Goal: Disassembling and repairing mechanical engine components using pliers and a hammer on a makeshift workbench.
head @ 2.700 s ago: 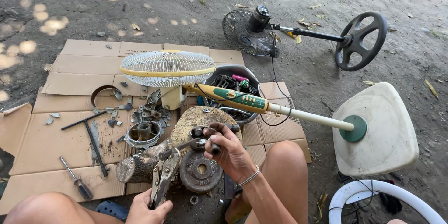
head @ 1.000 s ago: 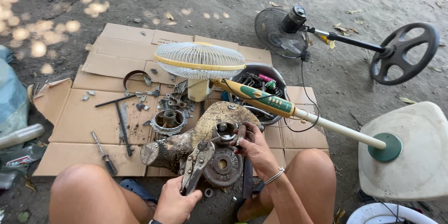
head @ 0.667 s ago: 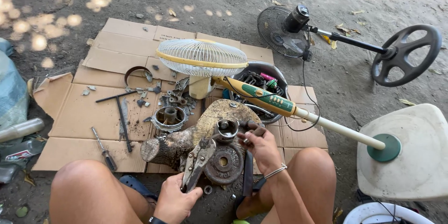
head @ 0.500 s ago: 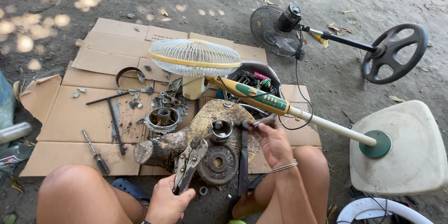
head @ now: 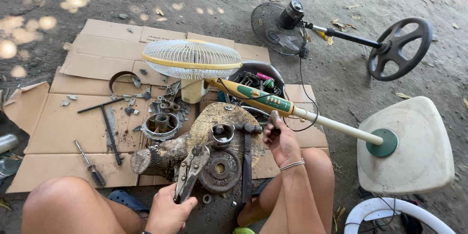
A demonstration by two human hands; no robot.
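While the left hand (head: 168, 213) squeezes the pliers (head: 191, 171) onto the metal cup (head: 221, 135) on the log (head: 204, 139), it should keep them steady. The right hand (head: 279, 139) is half curled and empty, just beside the hammer (head: 247, 163).

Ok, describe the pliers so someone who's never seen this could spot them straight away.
Find the flattened cardboard on the dirt, then the log at its near edge. The pliers are in the left hand, jaws pointing at a metal cup; unlike the screwdriver, they are being held.
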